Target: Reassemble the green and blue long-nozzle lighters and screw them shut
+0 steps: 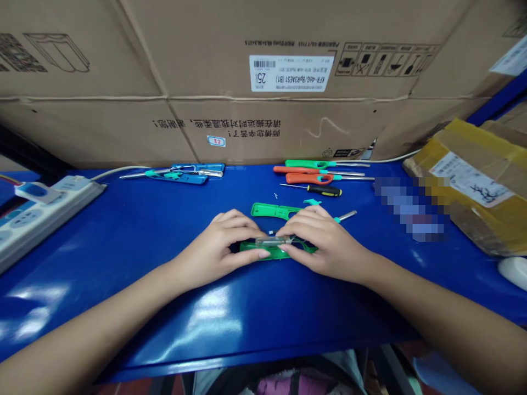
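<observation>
My left hand [233, 241] and my right hand [319, 238] meet over a green lighter shell half [252, 254] lying on the table. Between them is a clear lighter fuel tank [265, 241], its two ends pinched by thumbs and fingers. It sits at the shell half's upper edge; whether it is seated inside I cannot tell. Just beyond my fingers lies a second green shell half [269, 210], partly covered by my right hand. A teal trigger piece [312, 202] and a metal lighter tube [348, 216] show past the right knuckles. One small white part [270, 232] lies between the hands.
Behind are a black-and-yellow screwdriver [325, 190], orange lighters [308, 179], a green lighter [308, 164] and an opened blue lighter [189, 178]. A power strip [45, 208] stands left, a taped carton [473, 186] right. Large cardboard [206, 66] walls the back.
</observation>
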`<state>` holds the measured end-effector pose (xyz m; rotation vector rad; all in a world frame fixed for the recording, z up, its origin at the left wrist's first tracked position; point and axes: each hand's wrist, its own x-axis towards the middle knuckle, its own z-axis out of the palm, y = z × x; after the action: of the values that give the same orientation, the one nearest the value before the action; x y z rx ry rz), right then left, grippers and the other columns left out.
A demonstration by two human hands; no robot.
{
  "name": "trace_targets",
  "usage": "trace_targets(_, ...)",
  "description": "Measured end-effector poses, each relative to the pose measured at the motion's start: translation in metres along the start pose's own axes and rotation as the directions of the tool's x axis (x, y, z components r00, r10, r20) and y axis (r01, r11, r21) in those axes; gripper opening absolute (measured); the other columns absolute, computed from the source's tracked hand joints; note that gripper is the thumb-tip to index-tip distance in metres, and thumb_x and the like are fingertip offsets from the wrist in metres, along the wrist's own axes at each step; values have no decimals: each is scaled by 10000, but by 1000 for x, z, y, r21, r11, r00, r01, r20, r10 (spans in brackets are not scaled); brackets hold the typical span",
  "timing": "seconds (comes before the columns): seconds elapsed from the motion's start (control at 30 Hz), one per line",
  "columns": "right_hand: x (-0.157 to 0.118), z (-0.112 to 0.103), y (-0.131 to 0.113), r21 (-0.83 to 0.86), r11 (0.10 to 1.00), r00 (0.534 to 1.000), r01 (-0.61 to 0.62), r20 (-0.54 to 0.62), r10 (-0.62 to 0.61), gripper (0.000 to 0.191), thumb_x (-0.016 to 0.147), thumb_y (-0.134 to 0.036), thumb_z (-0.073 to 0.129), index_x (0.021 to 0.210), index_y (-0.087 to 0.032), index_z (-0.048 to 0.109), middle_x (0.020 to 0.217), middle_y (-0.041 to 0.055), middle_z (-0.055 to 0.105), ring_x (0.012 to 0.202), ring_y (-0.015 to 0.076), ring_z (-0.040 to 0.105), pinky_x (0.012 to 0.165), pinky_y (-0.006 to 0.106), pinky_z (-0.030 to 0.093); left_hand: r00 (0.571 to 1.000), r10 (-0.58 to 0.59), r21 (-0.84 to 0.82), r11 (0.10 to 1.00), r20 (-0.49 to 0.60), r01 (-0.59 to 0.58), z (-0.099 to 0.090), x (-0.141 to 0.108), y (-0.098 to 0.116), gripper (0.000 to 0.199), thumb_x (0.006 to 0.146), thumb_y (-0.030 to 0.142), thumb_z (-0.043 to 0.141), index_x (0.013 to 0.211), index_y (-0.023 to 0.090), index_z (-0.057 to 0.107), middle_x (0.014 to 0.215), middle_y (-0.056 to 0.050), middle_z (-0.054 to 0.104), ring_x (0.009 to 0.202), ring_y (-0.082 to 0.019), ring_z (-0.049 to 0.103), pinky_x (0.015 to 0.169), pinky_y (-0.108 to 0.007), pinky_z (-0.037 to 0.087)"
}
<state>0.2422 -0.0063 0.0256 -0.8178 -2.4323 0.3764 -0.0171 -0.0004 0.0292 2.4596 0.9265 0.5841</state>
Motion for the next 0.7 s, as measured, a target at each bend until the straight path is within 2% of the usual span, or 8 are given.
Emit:
trace_targets(0.07, 0, 0, 0, -15, 1000, 1000, -7, -6, 7, 106, 979, -273, 623, 1038, -198, 669, 988, 17, 751, 928, 171, 668, 924, 374, 394, 999, -13, 108, 994, 39, 9, -7, -1, 0, 631, 777, 622, 773, 1285, 265, 658, 1228, -62, 676, 1126, -268, 578, 1000, -426, 424)
trace_targets(0.1, 0, -1, 0, -19, 1000, 1000, -10, 0, 10, 108, 979, -275, 621, 1039, -201, 671, 989, 20, 751, 927, 173, 667, 922, 374, 396, 997, -26, 155, 988, 67, 15, -10, -1, 0, 743, 721, 656, 797, 1326, 260, 627, 1264, -76, 656, 1147, -290, 569, 999, -442, 427)
trace_targets(0.13, -1, -1, 0, -19, 1000, 1000, -11, 10, 11, 109, 980, -275, 618, 1041, -203, 672, 991, 24, 751, 930, 175, 665, 925, 375, 397, 994, -42, 187, 982, 100, 23, -13, -2, 0, 768, 707, 645, 810, 1338, 253, 612, 1269, -80, 650, 1148, -300, 571, 1000, -452, 428)
trace_targets(0.2, -1, -1, 0, -10, 1000, 999, -10, 44, 11, 107, 979, -275, 618, 1045, -210, 672, 1006, 31, 745, 961, 183, 658, 939, 380, 398, 985, -66, 192, 981, 161, 34, -17, -3, -1, 604, 762, 496, 810, 1277, 232, 637, 1212, -67, 671, 1110, -284, 598, 1002, -444, 437)
trace_targets(0.27, -1, 0, -1, 2, 1000, 997, -3, 76, 3, 111, 977, -280, 622, 1056, -222, 675, 1027, 35, 733, 1001, 192, 644, 953, 387, 396, 976, -86, 116, 991, 201, 63, -16, -4, -1, 403, 797, 292, 764, 1179, 207, 671, 1138, -50, 683, 1041, -240, 632, 966, -389, 470)
trace_targets(0.33, -1, 3, -2, 9, 1000, 996, -6, 89, 6, 117, 975, -285, 625, 1063, -232, 680, 1032, 36, 720, 1019, 197, 627, 952, 391, 397, 972, -102, 19, 995, 212, 100, -13, -5, -1, 325, 796, 178, 716, 1120, 188, 687, 1098, -45, 674, 964, -198, 651, 886, -324, 503)
trace_targets(0.47, -1, 9, -3, 10, 1000, 996, -22, 90, 21, 130, 971, -278, 626, 1063, -223, 699, 1005, 39, 702, 993, 196, 608, 923, 386, 401, 978, -98, -64, 992, 186, 111, -5, -5, 3, 310, 797, 146, 719, 1105, 174, 696, 1061, -42, 662, 931, -181, 659, 848, -289, 511)
trace_targets(0.7, -3, 11, -2, -10, 1000, 991, 12, 132, -11, 157, 971, -290, 619, 1043, -234, 746, 990, 37, 696, 958, 195, 590, 906, 394, 390, 983, -74, -67, 994, 168, 87, 0, -5, 6, 313, 811, 157, 737, 1123, 170, 707, 1043, -44, 659, 944, -189, 659, 863, -301, 512)
